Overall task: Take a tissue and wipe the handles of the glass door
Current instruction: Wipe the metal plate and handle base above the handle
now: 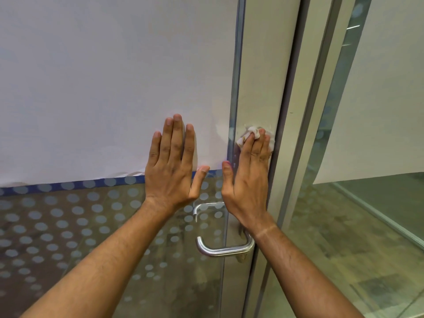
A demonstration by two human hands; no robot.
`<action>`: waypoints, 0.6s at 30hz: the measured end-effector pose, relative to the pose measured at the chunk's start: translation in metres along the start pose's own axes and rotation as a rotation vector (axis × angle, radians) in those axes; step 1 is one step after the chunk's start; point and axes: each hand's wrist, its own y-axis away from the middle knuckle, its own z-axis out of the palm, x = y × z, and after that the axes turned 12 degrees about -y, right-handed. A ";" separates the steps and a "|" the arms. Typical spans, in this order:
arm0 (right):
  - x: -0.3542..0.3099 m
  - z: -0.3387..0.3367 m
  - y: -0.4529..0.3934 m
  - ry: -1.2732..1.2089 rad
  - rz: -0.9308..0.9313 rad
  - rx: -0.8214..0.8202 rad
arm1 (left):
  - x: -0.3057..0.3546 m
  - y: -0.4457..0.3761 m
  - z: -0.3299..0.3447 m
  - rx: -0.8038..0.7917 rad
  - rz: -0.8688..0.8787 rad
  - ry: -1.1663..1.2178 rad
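A glass door (pixel 96 226), its upper part covered white, filled the view. The left hand (pixel 171 166) lay flat on it, fingers straight. The right hand (pixel 247 171) pressed a crumpled tissue (pixel 250 131) against the door's edge, above the metal handle (pixel 226 249).

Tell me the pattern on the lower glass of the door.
Rows of pale round dots on the lower glass, head view.
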 end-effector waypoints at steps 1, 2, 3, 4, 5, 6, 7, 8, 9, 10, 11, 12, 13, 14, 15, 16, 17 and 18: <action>0.000 0.001 -0.001 0.006 -0.024 -0.018 | 0.000 0.000 0.000 0.001 -0.001 -0.001; 0.003 0.001 -0.001 0.015 -0.055 -0.044 | 0.001 0.000 0.001 0.001 -0.001 -0.003; 0.006 0.000 0.001 0.027 -0.090 -0.074 | 0.000 0.000 0.002 0.003 0.000 -0.003; 0.011 -0.002 0.004 0.044 -0.129 -0.110 | 0.001 0.000 0.002 0.004 -0.001 0.002; 0.018 -0.006 0.007 0.066 -0.168 -0.146 | 0.001 0.000 0.002 0.005 -0.001 0.006; 0.025 -0.011 0.011 0.090 -0.206 -0.179 | 0.001 0.000 0.002 0.006 -0.002 0.008; 0.031 -0.016 0.014 0.108 -0.234 -0.207 | 0.001 0.000 0.002 0.008 -0.002 0.009; 0.036 -0.020 0.018 0.109 -0.243 -0.225 | 0.000 0.000 0.002 0.009 0.000 0.009; 0.039 -0.023 0.021 0.090 -0.234 -0.225 | 0.000 0.000 0.001 0.009 0.001 0.010; 0.039 -0.024 0.022 0.055 -0.211 -0.205 | 0.000 0.000 0.001 0.008 0.000 0.008; 0.037 -0.024 0.022 0.012 -0.175 -0.170 | 0.000 0.000 0.001 0.007 -0.001 0.004; 0.032 -0.022 0.021 -0.029 -0.129 -0.131 | 0.000 0.000 0.001 0.005 -0.003 0.001; 0.027 -0.020 0.018 -0.064 -0.081 -0.091 | 0.000 0.000 0.001 0.004 -0.004 0.000; 0.022 -0.018 0.014 -0.087 -0.043 -0.052 | 0.000 0.000 0.001 0.005 -0.003 0.000; 0.017 -0.016 0.007 -0.094 -0.023 -0.022 | 0.000 0.000 0.001 0.007 -0.003 0.000; 0.013 -0.015 0.002 -0.079 -0.020 -0.001 | 0.000 0.000 0.001 0.007 -0.003 0.000; 0.010 -0.013 -0.004 -0.047 -0.030 0.012 | 0.000 0.000 0.001 0.006 -0.003 0.000; 0.007 -0.012 -0.007 -0.013 -0.045 0.017 | 0.001 0.000 0.001 0.007 -0.002 -0.001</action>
